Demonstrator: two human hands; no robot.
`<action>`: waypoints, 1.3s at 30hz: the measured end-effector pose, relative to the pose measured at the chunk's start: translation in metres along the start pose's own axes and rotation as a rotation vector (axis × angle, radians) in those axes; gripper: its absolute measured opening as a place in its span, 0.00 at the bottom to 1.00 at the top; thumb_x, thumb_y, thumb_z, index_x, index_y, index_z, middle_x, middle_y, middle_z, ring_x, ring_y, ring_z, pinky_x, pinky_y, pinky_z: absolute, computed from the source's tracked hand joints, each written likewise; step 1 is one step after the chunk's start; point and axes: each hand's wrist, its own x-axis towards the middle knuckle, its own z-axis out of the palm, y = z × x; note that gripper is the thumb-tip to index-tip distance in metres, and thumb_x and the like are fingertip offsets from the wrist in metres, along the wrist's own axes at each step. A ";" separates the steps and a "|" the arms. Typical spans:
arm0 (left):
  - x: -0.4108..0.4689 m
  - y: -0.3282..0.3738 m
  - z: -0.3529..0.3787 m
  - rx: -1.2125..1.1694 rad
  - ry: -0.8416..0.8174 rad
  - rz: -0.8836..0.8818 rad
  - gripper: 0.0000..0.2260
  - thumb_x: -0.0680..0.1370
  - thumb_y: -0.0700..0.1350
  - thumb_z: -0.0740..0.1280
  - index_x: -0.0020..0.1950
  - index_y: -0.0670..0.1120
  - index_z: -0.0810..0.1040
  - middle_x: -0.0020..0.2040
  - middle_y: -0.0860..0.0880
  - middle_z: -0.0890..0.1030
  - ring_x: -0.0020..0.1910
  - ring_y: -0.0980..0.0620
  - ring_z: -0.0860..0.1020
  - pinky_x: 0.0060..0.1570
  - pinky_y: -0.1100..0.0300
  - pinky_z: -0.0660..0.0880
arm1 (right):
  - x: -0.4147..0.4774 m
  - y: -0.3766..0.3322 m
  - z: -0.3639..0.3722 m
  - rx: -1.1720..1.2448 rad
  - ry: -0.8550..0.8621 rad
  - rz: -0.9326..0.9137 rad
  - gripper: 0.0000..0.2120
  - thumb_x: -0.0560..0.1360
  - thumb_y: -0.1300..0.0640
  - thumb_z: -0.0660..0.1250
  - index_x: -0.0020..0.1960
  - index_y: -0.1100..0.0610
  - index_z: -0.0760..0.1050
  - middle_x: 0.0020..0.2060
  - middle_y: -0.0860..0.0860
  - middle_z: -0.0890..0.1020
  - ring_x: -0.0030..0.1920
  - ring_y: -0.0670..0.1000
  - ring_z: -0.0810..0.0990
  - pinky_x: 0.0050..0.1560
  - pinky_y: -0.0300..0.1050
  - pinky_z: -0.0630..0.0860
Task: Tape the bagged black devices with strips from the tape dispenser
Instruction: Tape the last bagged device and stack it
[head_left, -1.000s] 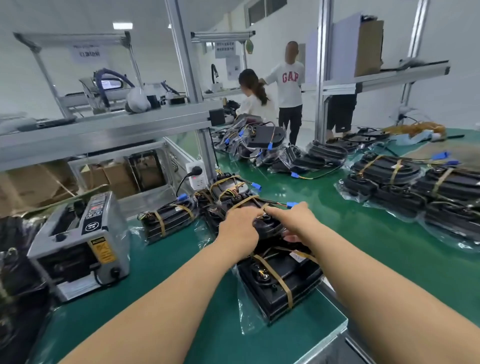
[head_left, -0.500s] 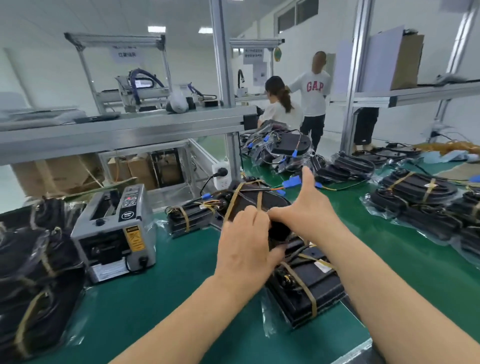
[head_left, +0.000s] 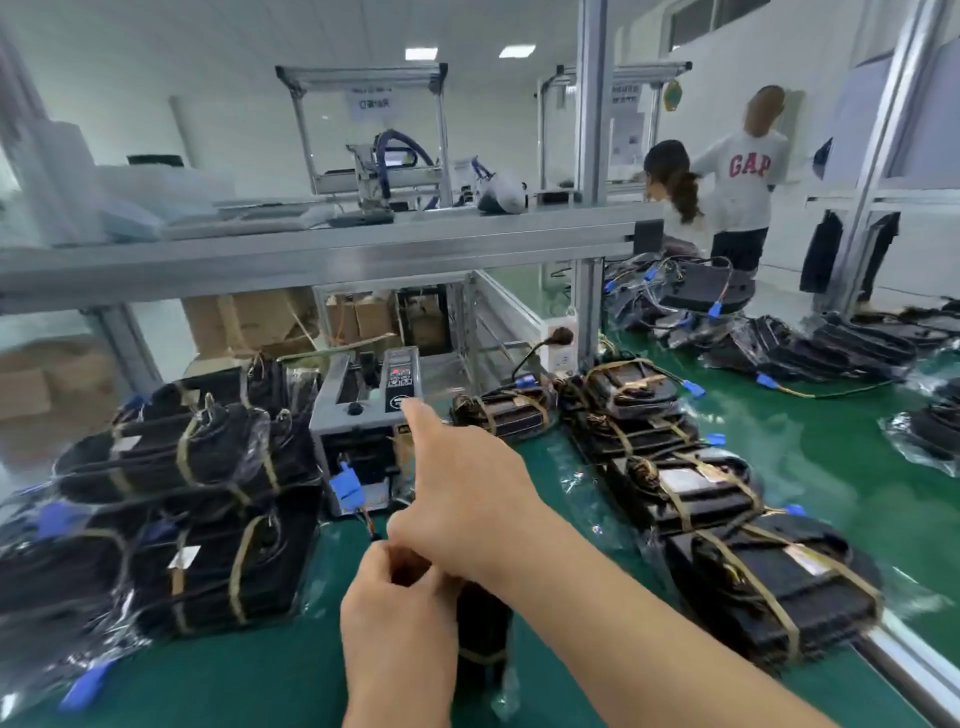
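The grey tape dispenser (head_left: 358, 415) stands at the middle of the green table (head_left: 831, 467). My right hand (head_left: 467, 499) stretches toward it, index finger straight, its tip by the dispenser's top front edge. Whether it touches tape is unclear. Below it, my left hand (head_left: 400, 629) grips a bagged black device (head_left: 483, 634) held upright near the front edge; most of the device is hidden behind both hands. A blue connector (head_left: 345, 486) on a wire sits in front of the dispenser's mouth.
Taped bagged devices are stacked at the left (head_left: 182, 467) and lie in a row along the right (head_left: 685, 493). More devices (head_left: 831, 338) lie at the far right. An aluminium shelf frame (head_left: 363, 249) spans behind the dispenser. Two people (head_left: 737, 182) stand beyond.
My view swung left, bringing the dispenser to the centre. Both hands left the device row; the left carried one device toward the front edge and the right now reaches to the dispenser.
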 end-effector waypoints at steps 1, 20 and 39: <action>0.003 -0.002 -0.005 -0.014 0.000 -0.018 0.04 0.71 0.38 0.71 0.38 0.43 0.78 0.32 0.47 0.80 0.34 0.48 0.77 0.32 0.56 0.69 | 0.001 0.001 0.005 0.052 0.001 0.005 0.39 0.69 0.51 0.72 0.76 0.51 0.59 0.40 0.49 0.79 0.45 0.56 0.77 0.42 0.49 0.76; 0.032 0.022 -0.074 0.390 -0.233 0.487 0.13 0.66 0.65 0.69 0.43 0.60 0.79 0.42 0.62 0.80 0.40 0.61 0.77 0.37 0.68 0.70 | -0.040 0.041 0.063 0.758 0.051 0.044 0.41 0.61 0.53 0.80 0.64 0.27 0.64 0.62 0.23 0.72 0.63 0.31 0.74 0.58 0.24 0.70; 0.020 0.057 -0.026 0.503 -0.353 0.496 0.12 0.74 0.53 0.72 0.35 0.49 0.77 0.30 0.52 0.81 0.33 0.55 0.79 0.41 0.56 0.79 | -0.042 0.020 0.074 0.640 0.002 0.170 0.06 0.68 0.53 0.69 0.42 0.47 0.73 0.34 0.39 0.81 0.30 0.37 0.76 0.26 0.32 0.69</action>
